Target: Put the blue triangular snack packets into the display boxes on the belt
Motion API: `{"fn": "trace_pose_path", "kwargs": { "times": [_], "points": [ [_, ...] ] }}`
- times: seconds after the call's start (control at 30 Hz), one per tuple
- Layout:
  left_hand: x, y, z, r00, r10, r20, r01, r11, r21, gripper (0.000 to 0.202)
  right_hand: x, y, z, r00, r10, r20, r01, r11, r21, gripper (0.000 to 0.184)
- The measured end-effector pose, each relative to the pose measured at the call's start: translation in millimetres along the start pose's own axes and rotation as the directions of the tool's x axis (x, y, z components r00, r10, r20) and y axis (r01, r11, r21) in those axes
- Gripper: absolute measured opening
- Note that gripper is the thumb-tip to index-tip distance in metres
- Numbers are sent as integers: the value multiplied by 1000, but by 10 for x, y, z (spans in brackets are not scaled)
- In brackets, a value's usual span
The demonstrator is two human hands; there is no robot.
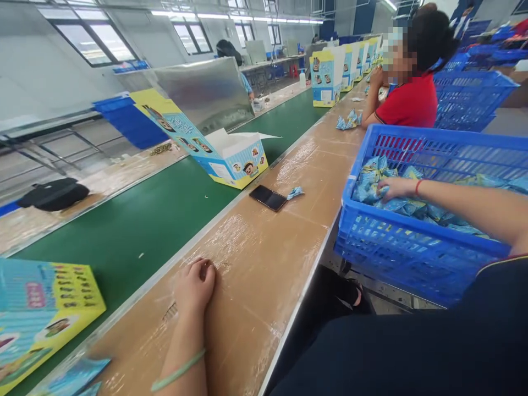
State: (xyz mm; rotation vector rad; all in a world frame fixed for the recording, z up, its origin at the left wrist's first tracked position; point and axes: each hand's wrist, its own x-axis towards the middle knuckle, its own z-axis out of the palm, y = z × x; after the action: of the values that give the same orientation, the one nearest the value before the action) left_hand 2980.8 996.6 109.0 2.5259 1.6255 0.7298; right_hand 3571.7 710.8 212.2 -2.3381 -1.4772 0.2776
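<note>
Left hand point(194, 287): half-open, on table point(256, 264). Right hand point(396, 188): among packets point(374, 167) in basket point(396, 261), grip unclear. Phone point(268, 197): beside single packet point(295, 192).

- Packets point(413, 208): light blue with yellow patches
- Basket point(396, 220): bright blue
- Open carton point(247, 165): pale-blue stripes, yellow edging, cartoon faces
- Belt point(173, 214): deep green
- Worktop point(243, 258): tan brown
- Phone point(268, 198): black
- Left wristband point(181, 372): pale green
- Right wristband point(418, 188): red
- Co-worker's shirt point(412, 102): bright red

Factory hall, green conveyor belt point(165, 231), cartons point(247, 165) (several in line), crates point(412, 245), strip lights point(190, 15)
</note>
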Motion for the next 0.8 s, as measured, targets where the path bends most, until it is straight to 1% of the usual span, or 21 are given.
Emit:
{"fn": "trace_pose_path", "kwargs": {
  "times": [0.07,0.1,0.17,0.2,0.27,0.3,0.33,0.37,0.4,0.43,0.47,0.5,0.53,0.57,0.6,0.63,0.67,0.7,0.73,0.77,0.8],
  "points": [
    [7,-8,3,1000,-6,0,6,1000,-2,35,34,53,-340,1000,31,7,-30,995,-92,23],
    [11,-8,3,1000,-5,0,5,1000,-3,35,20,28,-532,999,22,-24,-25,990,-137,26],
    [18,17,-5,1000,-5,4,5,1000,-18,35,-73,-157,-921,983,-84,-161,47,974,-222,30],
    [18,47,-19,1000,-9,4,9,999,-39,33,-137,-321,-1095,955,-164,-245,99,961,-256,33],
    [6,141,-68,999,-47,-4,46,988,-149,28,-243,-771,-1334,864,-320,-389,217,934,-285,42],
    [-5,198,-101,996,-86,-11,81,967,-242,24,-260,-1042,-1376,822,-385,-419,287,916,-280,45],
    [-16,255,-133,991,-131,-16,118,935,-336,21,-240,-1331,-1352,785,-454,-421,373,890,-263,45],
    [-28,303,-161,982,-188,-25,159,885,-437,18,-186,-1631,-1256,751,-534,-388,479,845,-235,45],
    [-38,334,-180,973,-228,-34,182,852,-491,19,-105,-1938,-1084,710,-625,-323,597,778,-195,44],
    [-47,345,-189,964,-261,-45,201,832,-517,21,-13,-2247,-839,653,-719,-239,710,691,-139,43],
    [-57,333,-188,953,-297,-58,220,813,-539,25,74,-2552,-534,587,-798,-135,797,599,-71,42],
    [-67,301,-181,940,-334,-73,238,794,-560,28,140,-2846,-186,531,-847,-23,847,532,-6,39],
    [-78,255,-170,924,-372,-84,255,767,-589,32,177,-3118,179,483,-868,114,871,490,44,38],
    [-88,204,-157,907,-410,-93,267,733,-626,35,187,-3359,538,447,-861,244,876,477,75,39],
    [-96,153,-142,891,-443,-96,273,694,-666,38,175,-3563,865,426,-833,352,872,482,87,43],
    [-100,109,-127,879,-468,-94,271,651,-709,42,152,-3726,1145,393,-815,426,875,474,98,48],
    [-99,75,-109,871,-483,-86,263,608,-749,46,130,-3852,1366,369,-805,465,880,463,104,55],
    [-94,52,-90,870,-488,-74,250,565,-786,50,116,-3947,1525,349,-802,485,885,452,110,64],
    [-86,37,-69,875,-481,-57,236,526,-817,53,113,-4018,1622,328,-808,489,892,436,122,74],
    [-78,30,-48,884,-465,-36,224,491,-842,56,121,-4074,1662,310,-818,484,897,420,137,84],
    [-72,27,-30,897,-443,-12,216,461,-861,58,140,-4118,1651,291,-827,482,901,406,152,94]
  ]
}}
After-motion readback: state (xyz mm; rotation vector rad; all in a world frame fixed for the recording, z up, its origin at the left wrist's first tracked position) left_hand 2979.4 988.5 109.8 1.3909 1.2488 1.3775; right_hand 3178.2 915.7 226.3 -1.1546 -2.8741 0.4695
